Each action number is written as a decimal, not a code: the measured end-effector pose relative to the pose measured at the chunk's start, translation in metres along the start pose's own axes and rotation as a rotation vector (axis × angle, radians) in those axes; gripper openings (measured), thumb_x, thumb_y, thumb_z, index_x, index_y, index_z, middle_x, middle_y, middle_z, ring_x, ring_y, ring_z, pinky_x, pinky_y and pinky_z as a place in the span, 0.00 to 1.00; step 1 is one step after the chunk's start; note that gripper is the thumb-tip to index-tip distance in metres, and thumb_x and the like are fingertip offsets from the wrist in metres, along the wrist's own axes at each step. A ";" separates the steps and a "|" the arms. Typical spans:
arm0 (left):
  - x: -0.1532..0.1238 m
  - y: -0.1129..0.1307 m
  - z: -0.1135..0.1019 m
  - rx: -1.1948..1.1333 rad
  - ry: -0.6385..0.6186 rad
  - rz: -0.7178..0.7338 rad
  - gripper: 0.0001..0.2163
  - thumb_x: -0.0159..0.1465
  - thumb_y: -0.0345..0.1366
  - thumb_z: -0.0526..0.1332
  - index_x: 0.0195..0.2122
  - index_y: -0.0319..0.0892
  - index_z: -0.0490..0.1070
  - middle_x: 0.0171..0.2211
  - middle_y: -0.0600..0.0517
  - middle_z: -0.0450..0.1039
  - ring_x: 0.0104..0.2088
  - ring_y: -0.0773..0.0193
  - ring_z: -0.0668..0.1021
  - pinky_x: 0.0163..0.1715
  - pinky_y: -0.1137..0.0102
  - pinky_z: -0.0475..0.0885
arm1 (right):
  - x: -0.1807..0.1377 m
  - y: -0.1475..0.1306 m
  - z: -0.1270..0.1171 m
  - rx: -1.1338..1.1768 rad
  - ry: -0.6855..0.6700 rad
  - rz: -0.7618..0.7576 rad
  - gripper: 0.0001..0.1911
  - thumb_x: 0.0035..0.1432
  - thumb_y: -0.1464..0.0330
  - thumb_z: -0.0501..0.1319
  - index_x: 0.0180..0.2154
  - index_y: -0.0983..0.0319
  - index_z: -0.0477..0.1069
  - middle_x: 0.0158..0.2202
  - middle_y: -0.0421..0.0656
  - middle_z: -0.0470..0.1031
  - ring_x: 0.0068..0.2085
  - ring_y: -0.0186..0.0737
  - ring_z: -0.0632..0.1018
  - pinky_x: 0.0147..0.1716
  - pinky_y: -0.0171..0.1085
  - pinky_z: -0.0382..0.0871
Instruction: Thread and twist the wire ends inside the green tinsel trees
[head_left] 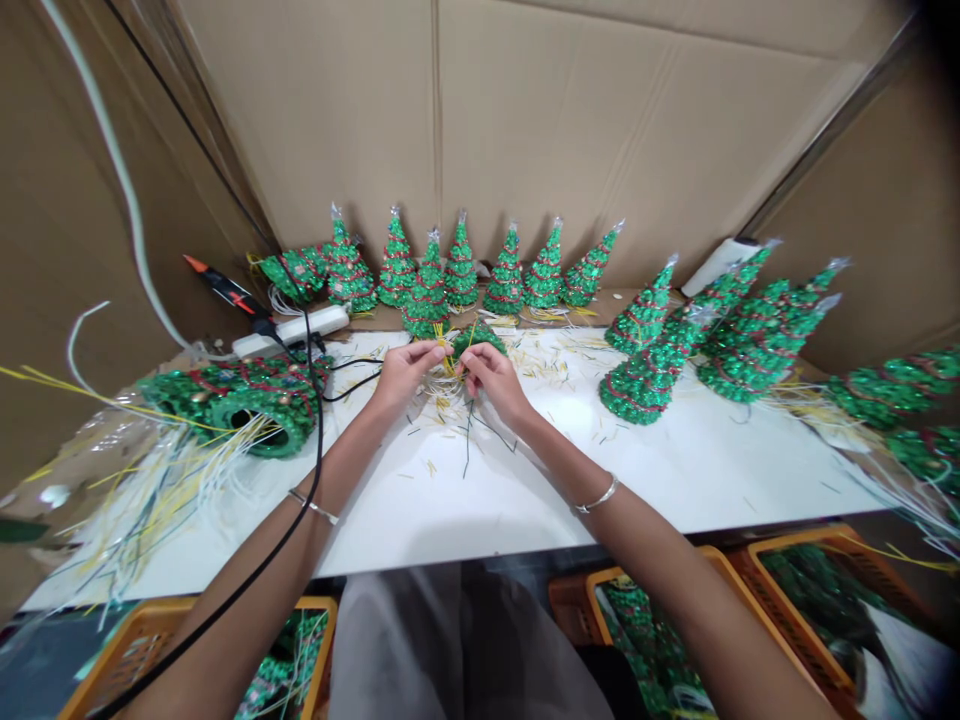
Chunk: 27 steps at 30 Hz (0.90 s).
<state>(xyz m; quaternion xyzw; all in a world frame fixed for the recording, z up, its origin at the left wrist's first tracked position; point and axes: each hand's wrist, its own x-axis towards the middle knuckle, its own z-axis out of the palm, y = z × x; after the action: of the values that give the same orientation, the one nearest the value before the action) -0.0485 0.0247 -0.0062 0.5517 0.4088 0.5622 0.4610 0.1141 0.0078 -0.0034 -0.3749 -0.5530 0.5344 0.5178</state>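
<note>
In the middle of the white table, a small green tinsel Christmas tree (478,336) lies behind my hands, largely hidden by them. My left hand (409,372) is closed in a pinch on a bunch of yellow wires (440,340) that stick up between thumb and forefinger. My right hand (491,378) is pinched just to the right, at the wires by the tree; which strand its fingertips hold is too small to make out. White wires (442,388) and dark green wires (469,435) spread below the fingertips.
Decorated trees (506,275) stand along the cardboard wall, more at right (652,370). At left are unfinished-looking trees with long wires (274,420), a power strip (292,330) and a soldering iron (225,290). A black cable (319,440) crosses my left arm. Orange baskets (330,640) sit below.
</note>
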 end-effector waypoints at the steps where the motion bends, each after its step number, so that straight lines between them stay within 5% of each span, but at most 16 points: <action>1: 0.000 0.000 0.000 0.005 -0.002 0.004 0.21 0.48 0.52 0.72 0.34 0.39 0.81 0.38 0.43 0.82 0.43 0.53 0.80 0.48 0.61 0.71 | 0.000 0.001 0.000 -0.012 -0.034 0.011 0.16 0.52 0.55 0.63 0.33 0.61 0.65 0.27 0.35 0.71 0.19 0.27 0.66 0.19 0.31 0.60; 7: 0.002 0.001 -0.004 0.006 0.034 0.025 0.21 0.48 0.53 0.72 0.34 0.40 0.81 0.37 0.44 0.82 0.44 0.52 0.80 0.47 0.61 0.71 | -0.002 0.009 0.001 -0.119 -0.105 -0.011 0.13 0.54 0.57 0.61 0.34 0.61 0.68 0.23 0.33 0.66 0.19 0.29 0.64 0.20 0.31 0.58; 22: 0.002 0.004 -0.003 0.005 0.052 0.049 0.19 0.49 0.51 0.72 0.33 0.40 0.81 0.38 0.44 0.82 0.45 0.53 0.79 0.48 0.62 0.70 | -0.003 0.015 0.001 -0.405 0.007 -0.223 0.11 0.58 0.62 0.59 0.35 0.64 0.72 0.35 0.41 0.73 0.33 0.32 0.70 0.35 0.33 0.64; 27: 0.004 0.002 -0.004 -0.003 0.084 0.045 0.19 0.47 0.51 0.73 0.32 0.39 0.81 0.38 0.44 0.82 0.43 0.54 0.79 0.46 0.63 0.70 | -0.003 0.017 0.001 -0.314 0.049 -0.204 0.10 0.59 0.62 0.59 0.35 0.62 0.70 0.32 0.39 0.71 0.31 0.32 0.68 0.32 0.32 0.63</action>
<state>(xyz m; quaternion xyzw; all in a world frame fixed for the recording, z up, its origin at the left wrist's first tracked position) -0.0525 0.0278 -0.0032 0.5360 0.4144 0.5957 0.4315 0.1111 0.0075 -0.0204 -0.4060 -0.6520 0.3769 0.5177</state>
